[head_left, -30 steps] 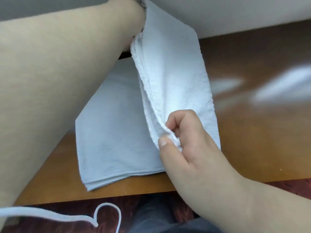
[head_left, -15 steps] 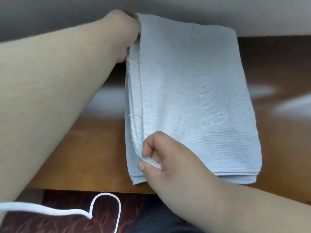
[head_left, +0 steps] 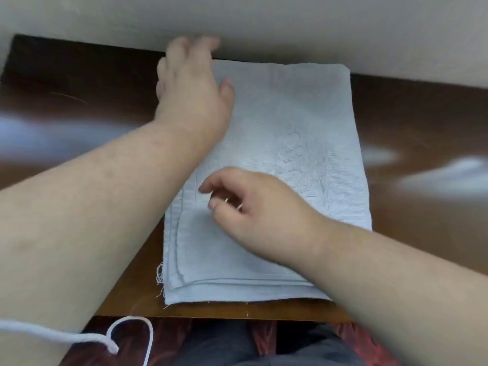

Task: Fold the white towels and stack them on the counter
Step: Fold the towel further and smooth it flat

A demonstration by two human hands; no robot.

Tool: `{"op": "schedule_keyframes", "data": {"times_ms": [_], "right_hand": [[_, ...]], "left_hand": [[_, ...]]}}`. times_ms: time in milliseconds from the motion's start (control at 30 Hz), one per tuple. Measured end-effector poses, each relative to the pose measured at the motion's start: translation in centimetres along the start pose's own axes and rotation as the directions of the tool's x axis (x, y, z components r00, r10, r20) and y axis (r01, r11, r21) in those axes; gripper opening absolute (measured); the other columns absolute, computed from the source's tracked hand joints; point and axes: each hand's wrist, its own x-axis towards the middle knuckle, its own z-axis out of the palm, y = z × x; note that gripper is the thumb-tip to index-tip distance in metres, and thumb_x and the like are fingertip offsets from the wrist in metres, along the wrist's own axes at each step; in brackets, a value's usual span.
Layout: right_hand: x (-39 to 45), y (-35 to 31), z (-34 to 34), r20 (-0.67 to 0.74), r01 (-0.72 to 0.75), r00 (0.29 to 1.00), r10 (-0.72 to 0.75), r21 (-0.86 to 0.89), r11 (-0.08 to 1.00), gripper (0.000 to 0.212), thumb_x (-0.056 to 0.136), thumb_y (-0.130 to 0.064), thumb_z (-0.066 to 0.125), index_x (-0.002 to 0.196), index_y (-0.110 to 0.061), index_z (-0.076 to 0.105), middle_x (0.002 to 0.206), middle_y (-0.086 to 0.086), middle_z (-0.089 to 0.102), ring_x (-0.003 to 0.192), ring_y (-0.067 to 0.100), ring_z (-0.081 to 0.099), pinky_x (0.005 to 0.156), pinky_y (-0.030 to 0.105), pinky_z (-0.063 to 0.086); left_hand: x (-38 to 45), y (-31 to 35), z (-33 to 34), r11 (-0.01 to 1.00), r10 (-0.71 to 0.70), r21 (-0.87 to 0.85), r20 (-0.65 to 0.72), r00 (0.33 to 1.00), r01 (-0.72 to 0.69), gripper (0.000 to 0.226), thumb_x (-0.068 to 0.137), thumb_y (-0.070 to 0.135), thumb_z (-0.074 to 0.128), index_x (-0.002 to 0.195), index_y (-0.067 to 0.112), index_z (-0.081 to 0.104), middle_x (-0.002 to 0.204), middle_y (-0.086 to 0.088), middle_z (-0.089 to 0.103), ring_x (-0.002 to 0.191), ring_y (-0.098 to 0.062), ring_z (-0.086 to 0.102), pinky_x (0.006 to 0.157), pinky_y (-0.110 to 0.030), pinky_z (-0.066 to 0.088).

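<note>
A folded white towel with raised lettering lies flat on the wooden counter, on top of other folded white layers whose edges show at its left and front. My left hand rests open on the towel's far left corner, near the wall, fingers blurred. Over the near left part of the towel hovers my right hand, fingers loosely curled and apart, holding nothing.
A pale wall runs along the counter's back edge. The counter's front edge lies just below the towels. A white cord hangs at lower left over a red patterned floor and my dark-clothed legs.
The towel held up by both hands has been laid flat on the stack. Both hands have let go of its left edge and now lie open above it.
</note>
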Motion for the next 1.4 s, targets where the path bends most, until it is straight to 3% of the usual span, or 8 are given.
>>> {"op": "schedule_keyframes", "data": {"times_ms": [133, 267, 600, 900, 1033, 1133, 1233, 1400], "right_hand": [[6.2, 5.2, -9.7, -0.369, -0.041, 0.920, -0.129, -0.417, 0.908, 0.033, 0.091, -0.015, 0.048, 0.119, -0.023, 0.064, 0.122, -0.003, 0.065, 0.111, 0.007, 0.052, 0.090, 0.018, 0.035], [8.3, 11.9, -12.9, -0.072, -0.100, 0.995, 0.069, -0.718, 0.689, 0.053, 0.104, -0.037, 0.036, 0.155, -0.022, 0.030, 0.165, 0.008, 0.018, 0.151, 0.025, 0.014, 0.122, 0.039, 0.009], [-2.7, 15.9, -13.4, -0.260, -0.371, 0.929, 0.265, -0.692, 0.620, 0.089, 0.083, -0.080, 0.018, 0.154, -0.028, 0.028, 0.162, 0.004, 0.027, 0.144, 0.030, 0.028, 0.116, 0.044, 0.024], [-12.8, 14.6, -9.5, -0.339, -0.568, 0.820, 0.462, -0.584, 0.580, 0.096, 0.081, -0.080, 0.017, 0.152, -0.016, 0.029, 0.136, 0.009, 0.039, 0.117, 0.029, 0.040, 0.104, 0.035, 0.033], [-12.4, 14.2, -10.3, -0.326, -0.593, 0.805, 0.496, -0.468, 0.655, 0.066, 0.091, -0.068, 0.039, 0.130, -0.017, 0.050, 0.126, 0.008, 0.044, 0.109, 0.029, 0.049, 0.092, 0.037, 0.039], [-10.3, 14.2, -10.6, -0.402, -0.399, 0.892, 0.207, -0.484, 0.779, 0.037, 0.098, -0.038, 0.044, 0.124, -0.017, 0.058, 0.128, 0.008, 0.050, 0.118, 0.033, 0.048, 0.099, 0.037, 0.037], [-8.6, 15.5, -9.4, -0.270, -0.260, 0.955, 0.123, -0.560, 0.787, 0.053, 0.101, -0.032, 0.035, 0.152, -0.022, 0.034, 0.162, 0.002, 0.024, 0.151, 0.025, 0.013, 0.122, 0.043, 0.012], [-8.1, 17.6, -8.1, -0.270, -0.316, 0.945, 0.186, -0.601, 0.734, 0.064, 0.098, -0.049, 0.020, 0.158, -0.031, 0.009, 0.167, 0.002, -0.005, 0.152, 0.020, -0.013, 0.122, 0.045, -0.007]], "left_hand": [[-5.5, 1.4, 3.6, 0.958, -0.083, 0.288, 0.294, 0.952, -0.005, 0.063, 0.092, 0.051, 0.045, 0.150, 0.031, 0.028, 0.150, -0.007, 0.026, 0.132, -0.033, 0.026, 0.105, -0.045, 0.025], [-7.1, 1.6, 6.5, 0.845, -0.059, 0.517, 0.343, 0.938, -0.136, 0.071, 0.097, 0.049, 0.028, 0.156, 0.022, -0.001, 0.161, -0.013, 0.004, 0.141, -0.035, 0.012, 0.111, -0.050, 0.017], [-3.9, 6.3, 7.4, 0.741, 0.140, 0.427, 0.656, 0.741, -0.518, 0.076, 0.093, 0.030, 0.036, 0.156, 0.024, -0.005, 0.164, -0.007, -0.011, 0.150, -0.031, -0.007, 0.120, -0.052, -0.001], [-4.4, 13.4, 10.6, 0.543, 0.304, 0.256, 0.828, 0.471, -0.800, 0.085, 0.085, -0.003, 0.047, 0.155, 0.026, 0.009, 0.164, 0.001, -0.013, 0.150, -0.027, -0.014, 0.120, -0.053, -0.002], [-6.6, 15.2, 10.8, 0.583, 0.377, 0.320, 0.707, 0.598, -0.746, 0.058, 0.096, 0.012, 0.041, 0.150, 0.023, 0.025, 0.165, -0.005, 0.000, 0.150, -0.031, -0.004, 0.118, -0.056, 0.002], [-11.4, 14.1, 10.3, 0.767, 0.462, 0.169, 0.524, 0.715, -0.619, 0.048, 0.103, 0.029, 0.029, 0.150, 0.023, 0.030, 0.163, -0.005, 0.018, 0.150, -0.027, 0.011, 0.119, -0.050, 0.007], [-14.3, 9.9, 9.0, 0.839, 0.319, 0.235, 0.517, 0.794, -0.491, 0.060, 0.099, 0.048, 0.018, 0.155, 0.027, 0.020, 0.163, -0.002, 0.017, 0.150, -0.023, 0.010, 0.120, -0.047, 0.006], [-12.5, 4.8, 7.8, 0.804, 0.253, 0.334, 0.557, 0.791, -0.492, 0.067, 0.094, 0.061, 0.010, 0.155, 0.034, 0.007, 0.165, 0.000, -0.003, 0.151, -0.022, -0.007, 0.121, -0.048, -0.003]]}}
